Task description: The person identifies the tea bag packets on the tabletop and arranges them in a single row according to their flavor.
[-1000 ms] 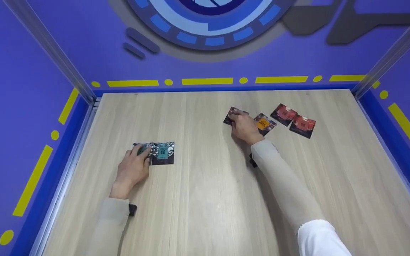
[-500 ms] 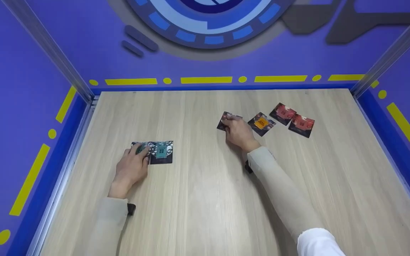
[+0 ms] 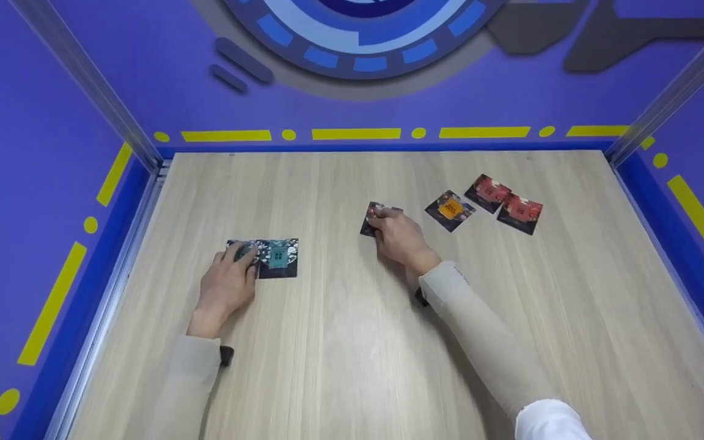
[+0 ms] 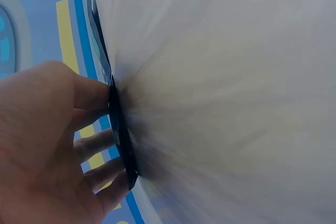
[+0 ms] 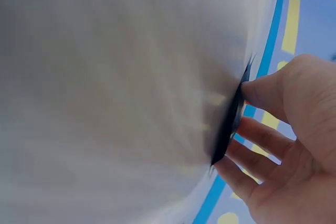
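My left hand (image 3: 228, 282) spans a dark, green-patterned flat square sachet (image 3: 232, 245), its thumb and fingers at the edges in the left wrist view. A teal-labelled sachet (image 3: 278, 258) lies against its right side. Near the table's middle, my right hand (image 3: 402, 239) holds a dark, reddish-patterned sachet (image 3: 371, 214) between thumb and fingers, low over the wood. The right wrist view shows that sachet (image 5: 229, 124) edge-on. Both hands hide much of what they hold. To the right lie an orange-labelled sachet (image 3: 450, 210) and two red ones, one farther back (image 3: 488, 193) and one nearer (image 3: 520, 213).
Everything lies on a light wood-grain table (image 3: 340, 342). Purple-blue panels (image 3: 352, 113) with yellow markings enclose its back and sides. Metal posts stand at both back corners. Bare wood lies between the two sachet groups.
My right hand has moved the reddish-patterned sachet left and toward the near edge, away from the orange-labelled one, which now shows fully. The left hand stays put.
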Demonstrator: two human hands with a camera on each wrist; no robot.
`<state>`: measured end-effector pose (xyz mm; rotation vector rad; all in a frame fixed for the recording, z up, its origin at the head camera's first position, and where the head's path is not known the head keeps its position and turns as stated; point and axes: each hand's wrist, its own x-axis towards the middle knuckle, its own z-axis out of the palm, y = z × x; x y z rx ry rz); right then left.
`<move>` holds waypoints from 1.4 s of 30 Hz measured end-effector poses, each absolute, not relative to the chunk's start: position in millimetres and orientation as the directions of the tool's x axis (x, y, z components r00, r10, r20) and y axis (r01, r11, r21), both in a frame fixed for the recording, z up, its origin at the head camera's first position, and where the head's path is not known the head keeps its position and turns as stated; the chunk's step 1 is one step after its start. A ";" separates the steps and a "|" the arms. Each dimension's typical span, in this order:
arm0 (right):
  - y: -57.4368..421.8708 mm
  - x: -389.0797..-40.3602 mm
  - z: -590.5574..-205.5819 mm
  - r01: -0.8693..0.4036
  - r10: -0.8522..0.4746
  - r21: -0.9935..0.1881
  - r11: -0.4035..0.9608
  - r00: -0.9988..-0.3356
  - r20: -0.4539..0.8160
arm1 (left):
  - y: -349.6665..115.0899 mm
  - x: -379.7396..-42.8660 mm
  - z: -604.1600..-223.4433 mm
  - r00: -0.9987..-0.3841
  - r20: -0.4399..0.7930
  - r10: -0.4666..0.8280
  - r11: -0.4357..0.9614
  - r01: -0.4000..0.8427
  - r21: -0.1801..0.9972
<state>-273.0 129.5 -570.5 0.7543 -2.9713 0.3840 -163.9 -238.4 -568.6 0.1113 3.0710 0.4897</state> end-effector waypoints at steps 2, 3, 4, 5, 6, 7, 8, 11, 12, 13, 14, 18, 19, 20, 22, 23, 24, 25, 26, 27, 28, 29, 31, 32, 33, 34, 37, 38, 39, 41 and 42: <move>125.9 -268.3 -569.3 -0.484 -0.473 -0.231 0.844 -0.875 0.105 | -237.7 -164.4 -568.7 -0.997 -0.013 0.075 0.948 0.067 0.310; 124.1 -266.2 -568.6 -0.490 -0.479 -0.234 0.840 -0.872 0.106 | -237.3 -164.7 -568.7 -0.997 -0.011 0.073 0.948 0.066 0.311; 122.4 -264.1 -567.9 -0.493 -0.483 -0.236 0.837 -0.869 0.105 | -237.1 -165.2 -568.8 -0.997 -0.009 0.072 0.948 0.065 0.311; 120.6 -262.3 -567.2 -0.498 -0.487 -0.235 0.835 -0.867 0.106 | -236.8 -165.6 -568.8 -0.997 -0.007 0.072 0.948 0.066 0.312; 118.9 -260.6 -566.6 -0.504 -0.493 -0.235 0.831 -0.863 0.109 | -236.6 -166.0 -568.6 -0.998 -0.005 0.070 0.948 0.065 0.313; 117.4 -259.0 -566.0 -0.510 -0.498 -0.235 0.827 -0.860 0.114 | -236.4 -166.5 -568.5 -0.997 -0.004 0.071 0.948 0.066 0.312; 115.8 -257.7 -565.4 -0.517 -0.504 -0.236 0.822 -0.855 0.119 | -236.2 -167.1 -568.4 -0.998 -0.005 0.069 0.947 0.064 0.314; 111.7 -253.7 -564.4 -0.534 -0.519 -0.230 0.813 -0.845 0.129 | -235.5 -169.0 -567.2 -0.997 0.006 0.072 0.948 0.070 0.311; 110.3 -252.6 -564.3 -0.544 -0.526 -0.228 0.808 -0.839 0.137 | -235.2 -169.7 -566.6 -0.997 0.011 0.073 0.948 0.073 0.309; 108.9 -251.5 -564.2 -0.550 -0.532 -0.227 0.804 -0.835 0.142 | -234.8 -170.3 -565.9 -0.997 0.015 0.074 0.949 0.075 0.305; 107.4 -250.4 -564.3 -0.558 -0.539 -0.224 0.799 -0.830 0.145 | -234.4 -170.6 -565.3 -0.997 0.018 0.075 0.950 0.077 0.303; 100.6 -245.7 -565.7 -0.582 -0.562 -0.218 0.783 -0.813 0.153 | -233.5 -170.1 -563.3 -0.997 0.011 0.075 0.953 0.075 0.293; 98.5 -244.3 -566.1 -0.585 -0.565 -0.219 0.781 -0.811 0.152 | -233.5 -169.7 -563.5 -0.997 0.008 0.074 0.953 0.073 0.294; 96.5 -242.8 -566.6 -0.589 -0.569 -0.220 0.777 -0.808 0.153 | -233.7 -169.2 -563.7 -0.997 0.005 0.073 0.953 0.072 0.294; 91.8 -239.9 -567.0 -0.595 -0.577 -0.221 0.772 -0.803 0.147 | -233.9 -168.3 -564.3 -0.997 0.004 0.074 0.953 0.071 0.293; 89.5 -238.4 -567.3 -0.600 -0.582 -0.221 0.769 -0.800 0.148 | -234.0 -167.9 -564.8 -0.997 0.003 0.073 0.953 0.071 0.294; 87.3 -236.8 -567.6 -0.605 -0.586 -0.224 0.764 -0.796 0.150 | -234.1 -167.4 -565.2 -0.997 0.004 0.072 0.953 0.070 0.294; 84.9 -235.4 -567.9 -0.609 -0.591 -0.225 0.761 -0.793 0.148 | -234.2 -167.2 -565.8 -0.997 0.005 0.073 0.953 0.071 0.295; 82.8 -233.8 -568.1 -0.611 -0.594 -0.222 0.760 -0.791 0.144 | -234.2 -167.0 -566.3 -0.997 0.006 0.073 0.953 0.072 0.296; 80.6 -232.5 -568.4 -0.612 -0.597 -0.219 0.760 -0.790 0.139 | -234.0 -166.7 -566.5 -0.997 0.005 0.074 0.952 0.072 0.296; 78.6 -231.4 -568.8 -0.611 -0.597 -0.213 0.762 -0.791 0.132 | -233.9 -166.8 -567.2 -0.997 0.003 0.074 0.952 0.072 0.299; 76.7 -230.1 -568.9 -0.611 -0.598 -0.208 0.764 -0.791 0.127 | -233.7 -166.7 -567.4 -0.997 0.003 0.075 0.951 0.072 0.301; 72.8 -228.2 -569.0 -0.607 -0.598 -0.192 0.771 -0.794 0.110 | -233.6 -166.7 -568.2 -0.997 0.001 0.076 0.951 0.073 0.301; 70.9 -227.5 -569.0 -0.609 -0.600 -0.185 0.771 -0.793 0.108 | -233.7 -166.6 -568.5 -0.997 -0.001 0.074 0.951 0.071 0.302; 68.9 -226.9 -569.0 -0.612 -0.603 -0.179 0.771 -0.791 0.104 | -233.9 -166.5 -568.5 -0.997 -0.002 0.073 0.951 0.068 0.303; 66.9 -226.4 -568.8 -0.616 -0.608 -0.174 0.768 -0.787 0.103 | -234.5 -166.4 -568.9 -0.998 -0.003 0.070 0.951 0.066 0.303; 61.6 -224.6 -568.4 -0.629 -0.621 -0.162 0.760 -0.777 0.102 | -236.3 -165.9 -569.3 -0.998 -0.005 0.068 0.952 0.063 0.299; 60.1 -223.8 -568.3 -0.631 -0.623 -0.156 0.760 -0.776 0.099 | -236.8 -165.7 -569.3 -0.998 -0.008 0.068 0.952 0.062 0.298; 58.6 -222.8 -568.3 -0.632 -0.626 -0.152 0.760 -0.774 0.095 | -237.2 -165.5 -569.2 -0.998 -0.009 0.068 0.953 0.062 0.297; 55.7 -220.9 -568.1 -0.631 -0.626 -0.142 0.762 -0.775 0.085 | -237.4 -165.1 -568.8 -0.998 -0.014 0.069 0.954 0.061 0.294; 54.3 -219.6 -568.0 -0.630 -0.625 -0.135 0.765 -0.776 0.079 | -237.1 -164.9 -568.5 -0.997 -0.014 0.070 0.955 0.063 0.291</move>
